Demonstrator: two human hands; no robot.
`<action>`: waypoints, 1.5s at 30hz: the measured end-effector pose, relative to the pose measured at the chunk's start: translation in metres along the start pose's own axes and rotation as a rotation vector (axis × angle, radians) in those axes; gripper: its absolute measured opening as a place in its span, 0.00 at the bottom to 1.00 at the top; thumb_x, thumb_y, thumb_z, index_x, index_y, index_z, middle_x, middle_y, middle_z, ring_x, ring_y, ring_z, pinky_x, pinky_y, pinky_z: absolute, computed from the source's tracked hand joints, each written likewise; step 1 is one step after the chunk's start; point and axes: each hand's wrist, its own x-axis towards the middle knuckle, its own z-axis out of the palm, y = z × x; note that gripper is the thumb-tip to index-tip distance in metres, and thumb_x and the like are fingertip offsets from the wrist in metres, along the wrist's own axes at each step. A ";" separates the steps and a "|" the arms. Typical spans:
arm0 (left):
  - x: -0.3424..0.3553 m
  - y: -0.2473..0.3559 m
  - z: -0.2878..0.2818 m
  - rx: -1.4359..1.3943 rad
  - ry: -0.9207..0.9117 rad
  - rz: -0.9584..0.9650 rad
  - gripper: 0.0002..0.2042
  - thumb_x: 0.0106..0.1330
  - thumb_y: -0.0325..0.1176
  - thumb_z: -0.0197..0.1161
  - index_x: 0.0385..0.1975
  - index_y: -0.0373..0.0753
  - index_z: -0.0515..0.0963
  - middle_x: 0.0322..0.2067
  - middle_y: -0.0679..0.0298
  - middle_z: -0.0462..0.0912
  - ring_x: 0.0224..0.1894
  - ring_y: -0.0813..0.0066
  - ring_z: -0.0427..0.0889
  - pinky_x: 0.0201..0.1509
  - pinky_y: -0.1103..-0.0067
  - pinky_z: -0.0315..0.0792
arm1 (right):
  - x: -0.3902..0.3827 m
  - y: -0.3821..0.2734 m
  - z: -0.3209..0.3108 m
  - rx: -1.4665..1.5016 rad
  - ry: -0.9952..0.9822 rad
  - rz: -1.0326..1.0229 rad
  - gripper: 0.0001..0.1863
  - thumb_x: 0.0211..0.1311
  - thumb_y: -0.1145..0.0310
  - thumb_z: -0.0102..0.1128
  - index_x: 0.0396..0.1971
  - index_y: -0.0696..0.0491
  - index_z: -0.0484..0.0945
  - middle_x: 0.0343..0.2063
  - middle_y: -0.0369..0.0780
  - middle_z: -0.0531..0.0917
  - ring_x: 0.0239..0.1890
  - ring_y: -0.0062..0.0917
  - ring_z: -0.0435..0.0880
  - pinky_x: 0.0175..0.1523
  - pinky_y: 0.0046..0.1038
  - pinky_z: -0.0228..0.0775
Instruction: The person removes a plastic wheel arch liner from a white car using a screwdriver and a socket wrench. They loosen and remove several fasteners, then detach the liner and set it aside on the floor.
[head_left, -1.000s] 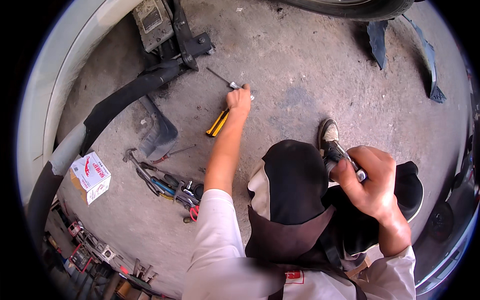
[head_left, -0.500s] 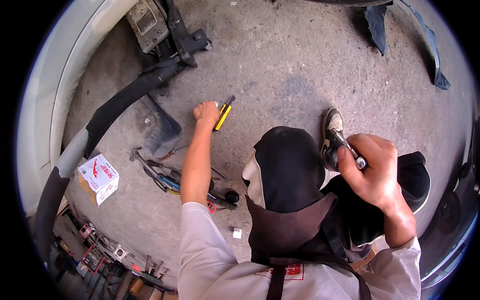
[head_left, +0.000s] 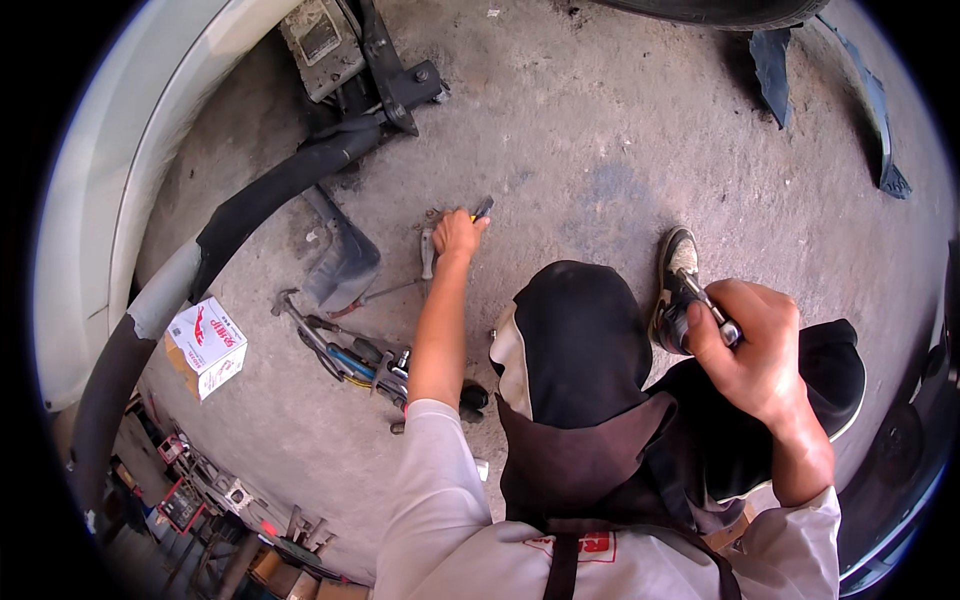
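Observation:
My left hand (head_left: 456,232) is closed on a yellow utility knife (head_left: 483,208) at floor level, its dark end showing beyond the fingers. A screwdriver with a pale handle (head_left: 427,254) lies just left of that hand. My right hand (head_left: 748,350) grips a chrome metal tool (head_left: 727,329), perhaps a ratchet, above my shoe (head_left: 678,258) beside my black-clad knee (head_left: 570,330). Left of my left forearm lies a pile of hand tools (head_left: 355,365) with a hammer (head_left: 288,302).
A black bar (head_left: 270,190) with a bracket (head_left: 405,92) runs along a white car body panel (head_left: 90,230). A white carton (head_left: 205,340), a dark plastic piece (head_left: 345,260), torn dark strips (head_left: 770,75) and a tyre (head_left: 710,14) surround me. A dark car (head_left: 900,440) is at right.
My left hand has let go of the screwdriver, which now lies left of it, and has moved onto the yellow knife. My right hand still holds the metal tool.

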 end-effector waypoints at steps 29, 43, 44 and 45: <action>-0.124 -0.082 0.081 -1.984 -0.908 -0.355 0.18 0.69 0.53 0.45 0.33 0.45 0.70 0.26 0.68 0.70 0.28 0.79 0.71 0.25 0.83 0.69 | -0.011 0.068 0.034 -0.147 -0.231 0.249 0.09 0.53 0.70 0.60 0.20 0.60 0.74 0.14 0.47 0.73 0.16 0.40 0.75 0.23 0.34 0.65; -0.200 -0.084 0.094 -1.503 -0.874 -0.407 0.16 0.63 0.44 0.56 0.44 0.42 0.69 0.34 0.59 0.74 0.37 0.62 0.74 0.35 0.71 0.71 | -0.004 0.069 0.052 -0.144 -0.235 0.168 0.14 0.52 0.66 0.59 0.15 0.56 0.68 0.12 0.43 0.73 0.17 0.41 0.76 0.23 0.37 0.67; -0.204 -0.084 0.096 -1.438 -0.841 -0.401 0.16 0.63 0.44 0.56 0.44 0.41 0.69 0.34 0.58 0.74 0.38 0.61 0.74 0.35 0.70 0.71 | -0.007 0.067 0.058 -0.145 -0.251 0.206 0.14 0.52 0.65 0.59 0.15 0.56 0.68 0.12 0.43 0.74 0.17 0.41 0.76 0.24 0.38 0.68; -0.207 -0.082 0.098 -1.367 -0.809 -0.383 0.16 0.62 0.44 0.57 0.44 0.41 0.69 0.35 0.58 0.74 0.38 0.60 0.74 0.36 0.70 0.71 | -0.012 0.069 0.068 -0.150 -0.283 0.284 0.14 0.53 0.62 0.58 0.16 0.56 0.71 0.15 0.44 0.77 0.19 0.41 0.78 0.26 0.38 0.70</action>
